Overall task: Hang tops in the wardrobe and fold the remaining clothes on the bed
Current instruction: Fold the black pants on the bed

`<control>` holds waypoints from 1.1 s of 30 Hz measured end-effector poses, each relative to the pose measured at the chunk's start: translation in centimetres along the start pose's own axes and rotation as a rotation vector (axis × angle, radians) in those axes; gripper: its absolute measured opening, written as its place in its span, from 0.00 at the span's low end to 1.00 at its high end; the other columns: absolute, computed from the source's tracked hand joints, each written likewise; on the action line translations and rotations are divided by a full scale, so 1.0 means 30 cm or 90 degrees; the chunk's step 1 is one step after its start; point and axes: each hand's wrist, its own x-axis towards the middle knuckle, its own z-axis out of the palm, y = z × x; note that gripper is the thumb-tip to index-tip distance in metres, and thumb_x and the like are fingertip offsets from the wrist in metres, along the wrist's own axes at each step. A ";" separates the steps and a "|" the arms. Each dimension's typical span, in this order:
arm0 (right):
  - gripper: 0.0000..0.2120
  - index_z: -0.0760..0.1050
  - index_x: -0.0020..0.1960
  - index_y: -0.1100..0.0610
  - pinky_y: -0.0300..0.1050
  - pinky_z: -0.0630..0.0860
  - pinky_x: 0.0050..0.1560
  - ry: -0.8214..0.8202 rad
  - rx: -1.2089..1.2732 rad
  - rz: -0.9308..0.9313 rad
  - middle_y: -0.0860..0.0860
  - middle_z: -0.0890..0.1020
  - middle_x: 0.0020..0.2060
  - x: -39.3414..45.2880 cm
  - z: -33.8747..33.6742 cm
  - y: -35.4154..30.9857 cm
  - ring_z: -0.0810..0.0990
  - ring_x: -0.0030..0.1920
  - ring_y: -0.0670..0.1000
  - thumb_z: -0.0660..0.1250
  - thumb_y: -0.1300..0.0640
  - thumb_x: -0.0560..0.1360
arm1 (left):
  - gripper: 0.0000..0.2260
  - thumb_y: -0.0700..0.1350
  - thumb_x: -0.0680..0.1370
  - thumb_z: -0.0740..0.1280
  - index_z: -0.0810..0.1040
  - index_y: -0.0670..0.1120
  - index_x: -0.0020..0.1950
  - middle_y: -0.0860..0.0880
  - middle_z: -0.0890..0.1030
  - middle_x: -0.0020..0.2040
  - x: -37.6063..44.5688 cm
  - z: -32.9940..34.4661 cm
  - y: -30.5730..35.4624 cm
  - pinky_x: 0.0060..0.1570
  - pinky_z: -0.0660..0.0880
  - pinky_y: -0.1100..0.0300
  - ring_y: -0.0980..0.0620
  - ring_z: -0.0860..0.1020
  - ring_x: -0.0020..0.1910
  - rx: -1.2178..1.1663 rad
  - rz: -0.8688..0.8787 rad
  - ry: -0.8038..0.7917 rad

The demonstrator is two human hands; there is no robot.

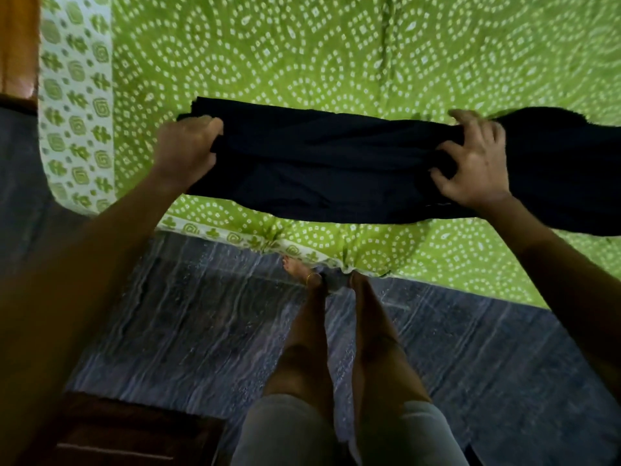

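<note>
Dark garment (336, 169) lies in a long band across the near edge of the green patterned bedspread (302, 45). Left hand (186, 149) grips its left end, fingers curled into the cloth. Right hand (477, 166) clutches bunched fabric toward the right end, fingers bent. Grey floor (201, 314) below.

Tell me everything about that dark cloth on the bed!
The dark garment looks navy or black, soft and slightly wrinkled. It lies as a long band across the green patterned bedsheet, near the bed's edge, running out of view at the right. The left hand grips its left end, and the right hand holds it with curled fingers.
</note>
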 end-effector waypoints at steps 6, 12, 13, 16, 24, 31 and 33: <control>0.25 0.81 0.50 0.68 0.48 0.69 0.59 -0.046 0.273 0.143 0.63 0.80 0.54 0.091 -0.046 0.074 0.77 0.57 0.62 0.58 0.46 0.75 | 0.18 0.50 0.71 0.69 0.72 0.36 0.49 0.34 0.77 0.45 0.035 -0.037 -0.008 0.40 0.73 0.46 0.35 0.78 0.44 -0.046 0.003 0.034; 0.12 0.81 0.49 0.68 0.21 0.65 0.39 -0.052 0.330 0.248 0.64 0.83 0.48 0.197 -0.059 0.171 0.72 0.32 0.25 0.69 0.59 0.73 | 0.21 0.52 0.81 0.53 0.71 0.34 0.51 0.32 0.74 0.47 0.062 -0.042 -0.021 0.43 0.67 0.43 0.35 0.74 0.47 -0.075 0.002 0.082; 0.12 0.81 0.50 0.68 0.21 0.65 0.37 -0.063 0.328 0.255 0.64 0.83 0.47 0.219 -0.065 0.178 0.70 0.29 0.25 0.70 0.59 0.73 | 0.18 0.49 0.82 0.54 0.71 0.33 0.52 0.31 0.73 0.48 0.083 -0.050 -0.020 0.44 0.66 0.43 0.34 0.73 0.49 -0.073 -0.016 0.090; 0.18 0.80 0.48 0.65 0.27 0.65 0.32 -0.103 0.358 0.295 0.58 0.80 0.40 0.279 -0.086 0.190 0.71 0.27 0.36 0.69 0.48 0.73 | 0.15 0.47 0.82 0.55 0.70 0.34 0.54 0.31 0.72 0.52 0.180 -0.080 -0.027 0.46 0.64 0.44 0.35 0.71 0.52 -0.083 -0.057 0.100; 0.15 0.76 0.51 0.68 0.48 0.70 0.49 -0.194 0.167 0.229 0.66 0.79 0.49 0.323 -0.131 0.192 0.77 0.53 0.63 0.73 0.59 0.70 | 0.16 0.49 0.81 0.54 0.70 0.37 0.56 0.32 0.73 0.56 0.388 -0.154 -0.030 0.58 0.63 0.46 0.36 0.70 0.57 -0.047 -0.060 0.101; 0.13 0.73 0.46 0.66 0.53 0.62 0.49 0.074 0.047 0.101 0.66 0.77 0.42 0.069 -0.080 0.151 0.76 0.45 0.65 0.59 0.62 0.64 | 0.14 0.45 0.78 0.60 0.72 0.32 0.47 0.31 0.74 0.44 0.149 -0.116 -0.062 0.45 0.65 0.44 0.34 0.73 0.44 -0.032 0.075 0.113; 0.12 0.72 0.41 0.63 0.53 0.61 0.44 0.066 0.031 0.011 0.63 0.77 0.36 -0.019 -0.034 0.144 0.77 0.39 0.63 0.56 0.59 0.62 | 0.08 0.41 0.74 0.59 0.70 0.37 0.47 0.34 0.74 0.41 0.040 -0.053 -0.084 0.37 0.68 0.47 0.37 0.73 0.40 -0.038 0.183 0.085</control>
